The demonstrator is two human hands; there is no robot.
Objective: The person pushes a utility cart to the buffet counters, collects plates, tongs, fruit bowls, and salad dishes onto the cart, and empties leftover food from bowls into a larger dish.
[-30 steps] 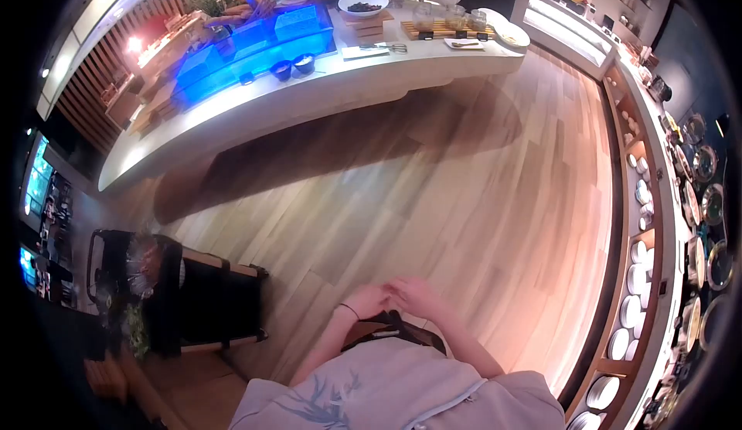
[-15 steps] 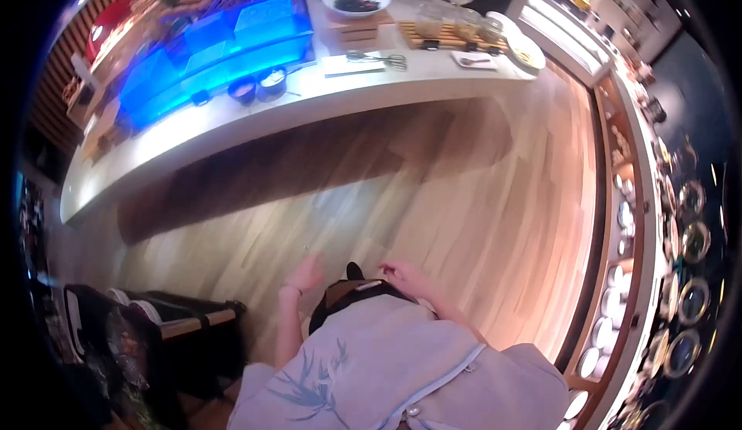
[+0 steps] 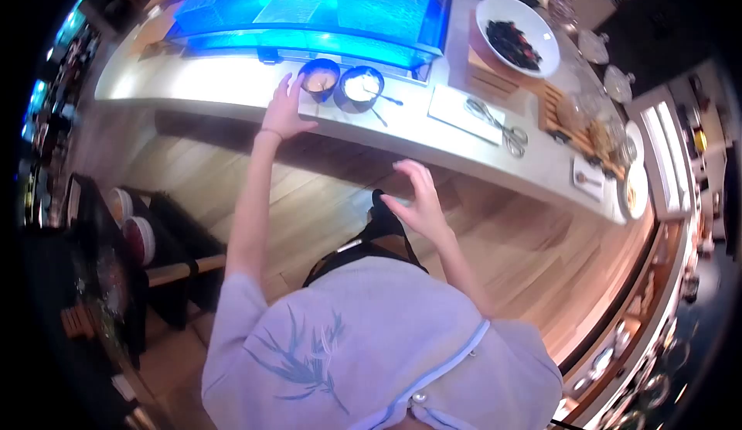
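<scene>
Stretched forward over the edge of the white counter (image 3: 209,82), my left hand (image 3: 285,110) is open, its fingertips right beside a dark bowl of pinkish-orange sauce (image 3: 319,80). A second dark bowl with white contents (image 3: 361,87) stands just to the right, spoon handles jutting from it. My right hand (image 3: 420,200) hangs in front of the counter, over the floor, fingers apart and thumb spread, holding nothing. Behind the bowls a blue-lit display case (image 3: 309,39) holds large translucent blocks.
Metal tongs (image 3: 498,127) lie across a white rectangular plate (image 3: 456,111). Further right are a large white bowl of dark food (image 3: 547,39), a wooden slatted rack (image 3: 560,121) with glass jars, and a small dish with a spoon (image 3: 587,179). A dark cart (image 3: 185,271) stands at lower left.
My body has come closer to the counter, and the view has turned left. My left hand has reached up to the sauce bowl; my right hand has risen and spread its fingers.
</scene>
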